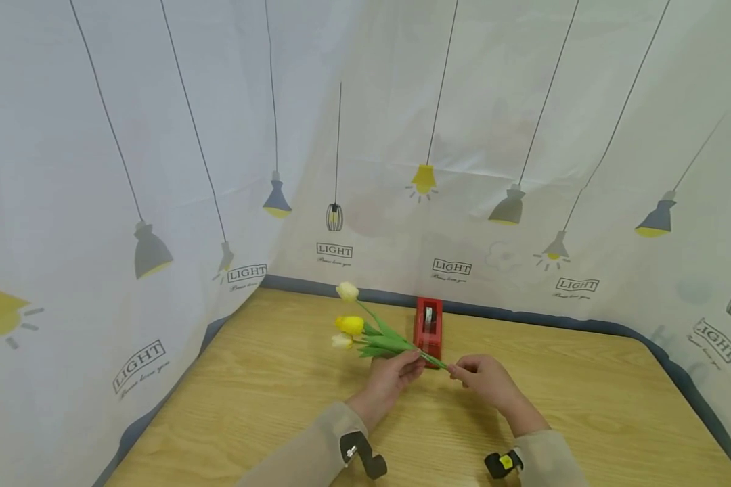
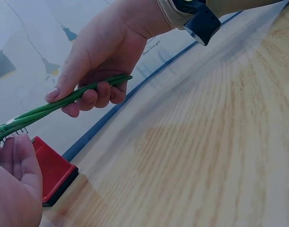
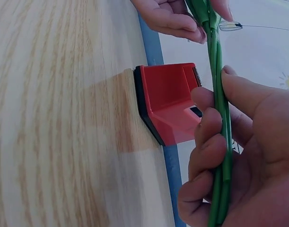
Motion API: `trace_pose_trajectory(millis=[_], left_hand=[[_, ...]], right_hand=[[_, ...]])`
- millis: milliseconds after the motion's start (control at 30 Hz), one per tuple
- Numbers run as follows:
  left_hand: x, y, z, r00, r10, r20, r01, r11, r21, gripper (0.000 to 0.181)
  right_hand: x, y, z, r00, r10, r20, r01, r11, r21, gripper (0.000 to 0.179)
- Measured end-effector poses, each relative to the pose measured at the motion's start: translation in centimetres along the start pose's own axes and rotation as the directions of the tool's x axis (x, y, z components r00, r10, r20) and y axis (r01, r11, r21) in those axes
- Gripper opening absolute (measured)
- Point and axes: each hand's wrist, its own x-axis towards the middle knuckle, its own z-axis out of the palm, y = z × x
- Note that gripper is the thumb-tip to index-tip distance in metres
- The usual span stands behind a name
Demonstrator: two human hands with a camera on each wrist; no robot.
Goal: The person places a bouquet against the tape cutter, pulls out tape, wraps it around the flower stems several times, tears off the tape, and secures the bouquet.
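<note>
A bunch of tulips point(image 1: 380, 338), with one yellow and two cream blooms, is held slanting above the table, blooms toward the left. My left hand point(image 1: 390, 379) grips it between thumb and fingers just below the leaves. My right hand point(image 1: 487, 382) has its fingers curled round the green stems point(image 3: 221, 118) near their lower ends. Right behind the stems stands a red tape dispenser point(image 1: 429, 318) with a dark base, partly hidden by the flowers and my left hand. In the left wrist view, only part of the dispenser point(image 2: 52, 170) shows.
The wooden table point(image 1: 268, 406) has a dark blue border along its back and sides. A pale curtain point(image 1: 378, 135) printed with hanging lamps surrounds it. Black devices point(image 1: 362, 456) are strapped at both wrists.
</note>
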Motion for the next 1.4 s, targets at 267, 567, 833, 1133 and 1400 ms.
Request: trace_pose_trajectory(millis=[267, 567, 833, 1133, 1400], left_hand=[[0.4, -0.5, 0.0, 0.997, -0.028, -0.067, 0.024, 0.998, -0.061, 0.011], [0.5, -0.6, 0.0, 0.989, -0.012, -0.146, -0.002, 0.996, -0.094, 0.018], [0.2, -0.7, -0.1, 0.998, -0.018, -0.063, 0.014, 0.998, -0.067, 0.011], [-0.3, -0.9, -0.2, 0.998, -0.063, -0.007, 0.063, 0.998, -0.020, 0.004], [-0.3, -0.9, 0.3, 0.999, -0.043, -0.017, 0.042, 0.996, -0.078, 0.005]], right_hand=[[0.2, 0.1, 0.5, 0.999, -0.004, -0.032, 0.003, 1.000, -0.019, 0.020], [0.3, -0.2, 0.8, 0.996, -0.026, -0.091, 0.016, 0.994, -0.106, 0.017], [0.0, -0.3, 0.7, 1.000, 0.022, -0.013, -0.023, 0.993, -0.112, 0.026], [-0.4, -0.1, -0.2, 0.991, 0.095, 0.098, -0.099, 0.995, 0.032, 0.056], [-0.1, 0.3, -0.3, 0.997, 0.034, 0.064, -0.035, 0.999, 0.006, 0.043]])
